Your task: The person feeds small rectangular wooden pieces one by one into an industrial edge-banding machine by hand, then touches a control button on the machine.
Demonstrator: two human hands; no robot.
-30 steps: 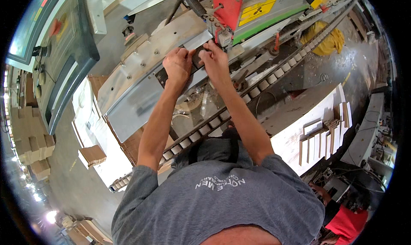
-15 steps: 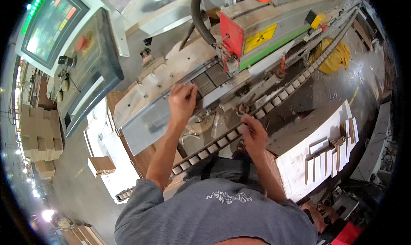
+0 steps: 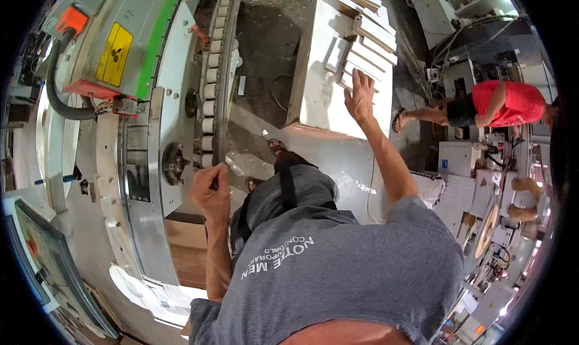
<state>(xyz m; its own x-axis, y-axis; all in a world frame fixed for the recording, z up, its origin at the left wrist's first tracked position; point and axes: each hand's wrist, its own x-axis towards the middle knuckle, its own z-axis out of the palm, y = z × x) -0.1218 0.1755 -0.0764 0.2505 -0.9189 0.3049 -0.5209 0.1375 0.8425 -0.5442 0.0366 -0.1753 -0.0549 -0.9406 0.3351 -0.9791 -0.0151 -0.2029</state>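
- White strips (image 3: 375,48), roughly eight or more, lie in an overlapping row at 1 o'clock; the overlaps prevent an exact count.
- One white-topped surface (image 3: 322,104) carries them, with one shorter white piece (image 3: 336,54) on the row's 9 o'clock side.
- Two bare hands show. The right hand (image 3: 360,98), between 1 and 2 o'clock, reaches over the near strips and partly hides them. Its grip is wide, fingers extended; I cannot tell whether the fingertips touch.
- The left hand (image 3: 211,188), between 8 and 9 o'clock, is curled into a narrow grip near the machine; whether it holds anything I cannot tell.
- One roller track (image 3: 208,108), with many white rollers, runs from 10 towards 11 o'clock, between machine and surface.
- On the machine (image 3: 136,37): one yellow label (image 3: 114,54) at 10, one black hose (image 3: 53,85) between 9 and 10, one dark round knob (image 3: 174,164) at 9.
- One co-worker in a red shirt (image 3: 506,101) stands between 2 and 3 o'clock, beyond the surface.
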